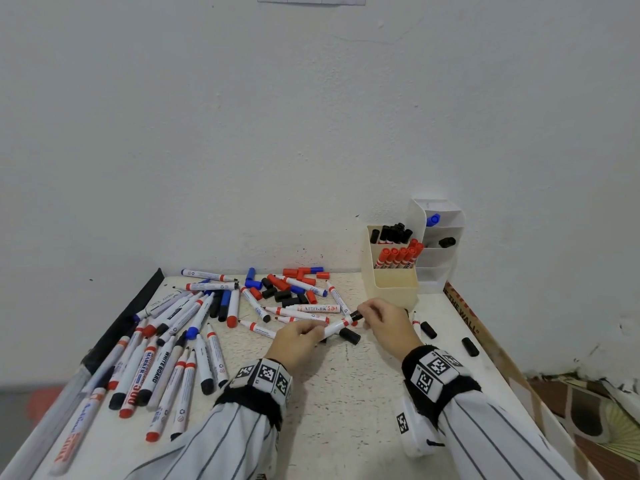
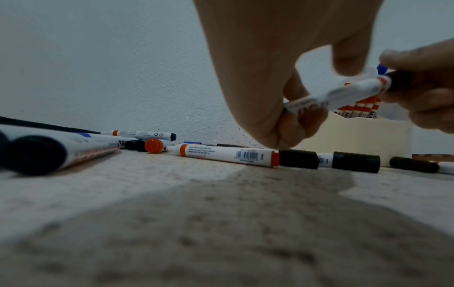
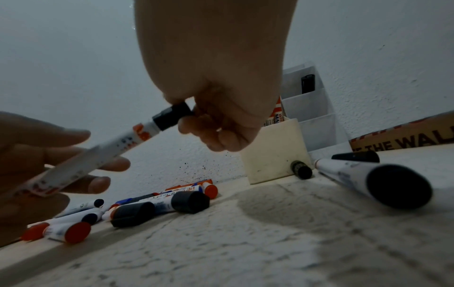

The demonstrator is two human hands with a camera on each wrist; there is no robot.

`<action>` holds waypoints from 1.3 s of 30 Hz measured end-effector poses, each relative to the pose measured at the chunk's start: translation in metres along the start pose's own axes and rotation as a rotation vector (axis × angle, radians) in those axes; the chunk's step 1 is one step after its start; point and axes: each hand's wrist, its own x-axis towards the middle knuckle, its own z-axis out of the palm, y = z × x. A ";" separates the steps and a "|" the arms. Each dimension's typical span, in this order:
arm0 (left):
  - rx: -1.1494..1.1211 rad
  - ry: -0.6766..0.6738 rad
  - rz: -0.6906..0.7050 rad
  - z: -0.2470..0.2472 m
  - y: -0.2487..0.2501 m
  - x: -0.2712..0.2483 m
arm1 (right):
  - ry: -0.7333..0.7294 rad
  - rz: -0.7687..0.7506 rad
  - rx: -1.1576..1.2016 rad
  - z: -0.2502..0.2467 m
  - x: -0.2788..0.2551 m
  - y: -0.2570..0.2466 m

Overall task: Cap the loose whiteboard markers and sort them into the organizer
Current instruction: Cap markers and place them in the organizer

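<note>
Just above the table, a white marker [image 1: 334, 328] with a red band is held between both hands. My left hand [image 1: 311, 330] grips its barrel, seen close in the left wrist view [image 2: 343, 93]. My right hand [image 1: 367, 315] pinches a black cap [image 1: 356, 317] seated on the marker's right end [image 3: 172, 116]. The cream organizer [image 1: 393, 289] stands behind my right hand, with several black-capped and red-capped markers upright in it. Beside it is a white tiered organizer [image 1: 440, 268] with one blue and one black marker.
Many loose markers [image 1: 162, 355] lie piled on the left half of the table. Loose red, blue and black caps [image 1: 291, 285] lie at the back centre. Black caps [image 1: 470, 346] lie on the right. A printed cardboard strip [image 1: 474, 323] lines the right edge.
</note>
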 end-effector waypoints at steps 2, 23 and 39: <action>-0.020 -0.015 0.032 -0.001 -0.001 -0.001 | -0.008 0.041 -0.067 0.001 0.001 0.000; -0.206 -0.269 -0.100 0.007 0.004 -0.009 | -0.121 0.042 0.060 0.006 -0.003 -0.006; 0.335 0.430 -0.440 -0.004 -0.008 0.006 | 0.062 0.056 0.006 0.004 0.006 0.008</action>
